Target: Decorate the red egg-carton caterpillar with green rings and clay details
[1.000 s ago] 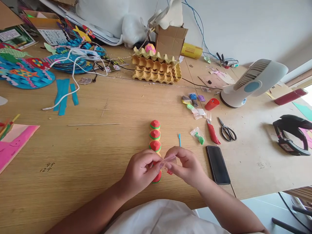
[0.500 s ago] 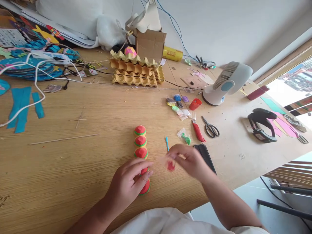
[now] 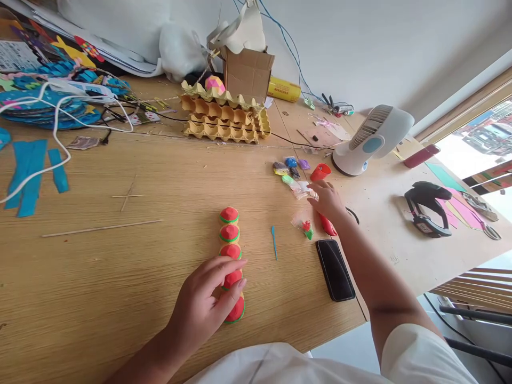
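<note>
A row of several egg-carton cups (image 3: 229, 233), covered in red clay with green rims, runs toward me on the table. My left hand (image 3: 210, 293) rests beside and partly over the nearer cups, thumb and fingers apart with nothing between them. Farther out, my right hand (image 3: 328, 201) reaches over the red handle (image 3: 328, 226) of a fork, fingers spread at a clear packet (image 3: 300, 190) of pale clay. The fork's tines are hidden beneath this hand. Below it lies a small bag with red and green clay (image 3: 307, 229). A thin blue tool (image 3: 274, 242) lies between my hands.
A black phone (image 3: 335, 270) lies by my right forearm, which partly covers the scissors. A red cup (image 3: 320, 172) and small clay packets (image 3: 290, 161) stand ahead, near a white fan (image 3: 374, 138). Egg cartons (image 3: 224, 128) are at the back; thin sticks (image 3: 102, 228) lie left.
My right hand has let go of the red clay packet, now beside the green clay, and moved forward to the other packets. My left hand has stayed by the cups, its fingers slightly wider apart.
</note>
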Action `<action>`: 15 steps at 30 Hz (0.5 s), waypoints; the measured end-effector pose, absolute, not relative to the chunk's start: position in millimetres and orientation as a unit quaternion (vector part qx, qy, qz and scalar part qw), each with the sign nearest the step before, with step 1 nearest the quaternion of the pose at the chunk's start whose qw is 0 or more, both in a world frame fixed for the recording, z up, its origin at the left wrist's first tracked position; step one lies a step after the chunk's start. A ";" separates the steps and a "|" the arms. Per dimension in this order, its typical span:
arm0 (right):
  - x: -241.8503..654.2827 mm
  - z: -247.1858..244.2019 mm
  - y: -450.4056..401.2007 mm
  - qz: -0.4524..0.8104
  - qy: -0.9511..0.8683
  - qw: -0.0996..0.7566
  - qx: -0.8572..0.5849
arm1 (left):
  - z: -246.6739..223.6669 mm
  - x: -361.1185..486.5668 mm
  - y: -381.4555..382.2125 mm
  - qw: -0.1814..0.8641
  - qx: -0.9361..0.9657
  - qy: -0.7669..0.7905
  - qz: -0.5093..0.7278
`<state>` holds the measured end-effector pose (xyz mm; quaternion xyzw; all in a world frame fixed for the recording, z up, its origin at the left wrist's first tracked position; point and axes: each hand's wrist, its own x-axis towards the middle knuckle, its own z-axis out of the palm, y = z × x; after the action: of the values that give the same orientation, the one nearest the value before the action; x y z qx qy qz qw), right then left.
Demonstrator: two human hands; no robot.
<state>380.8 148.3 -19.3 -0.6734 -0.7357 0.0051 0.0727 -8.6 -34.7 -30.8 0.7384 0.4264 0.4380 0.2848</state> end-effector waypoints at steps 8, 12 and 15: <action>380.0 -39.3 175.8 -0.057 -0.781 0.041 -0.621 | -33.2 -10.3 -34.9 0.282 0.735 0.430 0.442; 386.8 -42.4 174.4 -0.083 -0.754 0.078 -0.647 | -33.3 -11.0 -35.2 0.295 0.724 0.439 0.444; 390.9 -41.7 171.1 -0.079 -0.745 0.098 -0.655 | -32.1 -10.7 -35.4 0.299 0.722 0.438 0.445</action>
<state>390.9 171.1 -41.7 -0.6548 -0.7452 -0.0790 0.0981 -10.7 -35.4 -32.1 0.7219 0.4378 0.4449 0.2987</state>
